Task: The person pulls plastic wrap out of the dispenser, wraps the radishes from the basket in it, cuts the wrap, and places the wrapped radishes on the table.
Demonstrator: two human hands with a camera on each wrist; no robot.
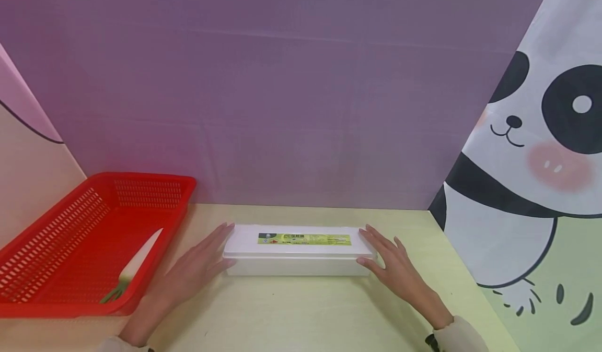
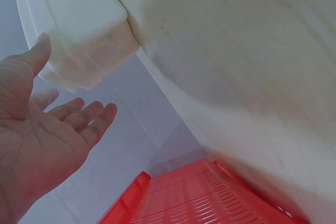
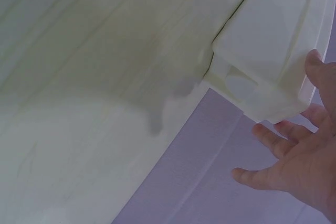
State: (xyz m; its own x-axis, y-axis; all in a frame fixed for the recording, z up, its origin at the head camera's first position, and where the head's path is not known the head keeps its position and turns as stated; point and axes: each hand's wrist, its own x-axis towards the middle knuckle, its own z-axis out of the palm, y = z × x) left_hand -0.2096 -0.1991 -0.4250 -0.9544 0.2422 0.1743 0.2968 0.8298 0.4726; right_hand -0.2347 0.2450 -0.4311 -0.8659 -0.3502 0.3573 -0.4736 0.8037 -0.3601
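A long white lidded plastic box [image 1: 301, 266] with a yellow-green label [image 1: 304, 238] lies on the table, its lid on. At its left end is my left hand [image 1: 195, 271], fingers spread and fairly straight, thumb near the front corner. The left wrist view shows that hand's palm [image 2: 42, 145] facing the box end [image 2: 100, 59]; whether the fingertips touch it I cannot tell. On the opposite end, my right hand [image 1: 400, 268] has thumb and index finger by the lid's corner. In the right wrist view its other fingers [image 3: 257, 178] are spread out past the box [image 3: 262, 40].
A red perforated plastic basket [image 1: 61, 247] stands on the left of the table, close to my left forearm. Inside it is a white radish-like piece [image 1: 141, 258] with a green stem. A purple backdrop [image 1: 301, 106] rises behind the table; a panda picture [image 1: 512, 185] is on the right.
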